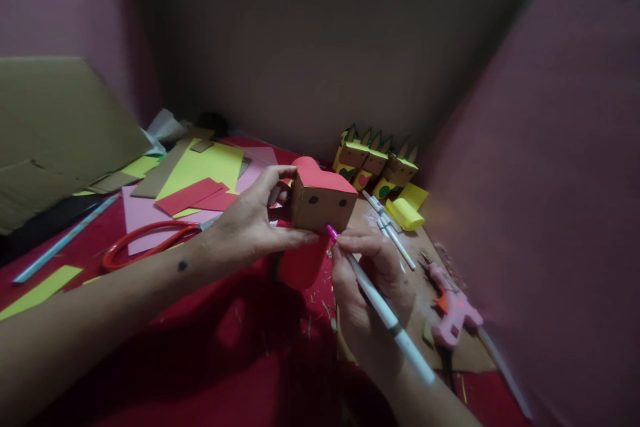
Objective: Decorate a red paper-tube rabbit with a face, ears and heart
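Observation:
A small cardboard figure (323, 207) has a box-shaped head with two dark dots on its front, red paper on top and a red rolled body below. My left hand (265, 213) grips the head from its left side, thumb along the lower edge and fingers behind. In my right hand (373, 273) is a white marker (383, 310) with a pink tip end. That tip is at the lower edge of the head's front, below and between the dots; whether it touches, I cannot tell.
Red-handled scissors (150, 240) and yellow paper (200, 170) lie at left. Several similar figures (377, 160) stand at back right. More markers (393, 233), a yellow paper roll (406, 213) and a pink glue gun (455, 307) are on the cardboard at right.

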`<state>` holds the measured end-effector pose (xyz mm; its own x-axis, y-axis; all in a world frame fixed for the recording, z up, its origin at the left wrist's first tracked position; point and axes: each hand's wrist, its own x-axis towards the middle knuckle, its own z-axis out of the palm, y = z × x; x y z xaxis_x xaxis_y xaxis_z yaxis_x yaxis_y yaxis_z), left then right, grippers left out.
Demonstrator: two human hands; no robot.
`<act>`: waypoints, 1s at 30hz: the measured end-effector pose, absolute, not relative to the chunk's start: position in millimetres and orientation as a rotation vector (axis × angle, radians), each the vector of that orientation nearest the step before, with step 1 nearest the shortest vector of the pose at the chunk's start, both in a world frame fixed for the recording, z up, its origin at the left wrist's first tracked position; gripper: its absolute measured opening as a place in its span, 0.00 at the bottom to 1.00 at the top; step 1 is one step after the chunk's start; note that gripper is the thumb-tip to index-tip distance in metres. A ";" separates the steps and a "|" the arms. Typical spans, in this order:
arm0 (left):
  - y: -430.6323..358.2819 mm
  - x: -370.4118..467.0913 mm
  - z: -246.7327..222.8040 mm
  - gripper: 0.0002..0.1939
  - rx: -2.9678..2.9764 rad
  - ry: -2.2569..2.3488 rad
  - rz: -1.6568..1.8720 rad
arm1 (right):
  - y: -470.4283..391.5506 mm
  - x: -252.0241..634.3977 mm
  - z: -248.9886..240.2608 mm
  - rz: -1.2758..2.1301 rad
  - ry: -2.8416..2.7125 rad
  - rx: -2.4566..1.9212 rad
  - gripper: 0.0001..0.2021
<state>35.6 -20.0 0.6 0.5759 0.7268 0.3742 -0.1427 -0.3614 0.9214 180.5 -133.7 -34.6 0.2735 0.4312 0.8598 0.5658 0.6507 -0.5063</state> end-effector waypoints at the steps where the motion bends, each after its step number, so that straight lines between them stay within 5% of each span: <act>1: -20.1 35.7 0.9 0.39 1.707 0.487 0.986 | -133.7 180.6 -35.2 -0.109 -1.347 -0.927 0.12; 30: -18.7 36.9 -1.4 0.38 1.696 0.470 0.992 | -132.9 182.0 -35.2 -0.069 -1.385 -0.891 0.13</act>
<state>36.9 -18.7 -1.4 0.5768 0.7224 0.3814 -0.1622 -0.3563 0.9202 182.0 -132.9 -35.2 0.2372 0.4479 0.8620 0.5311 0.6832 -0.5012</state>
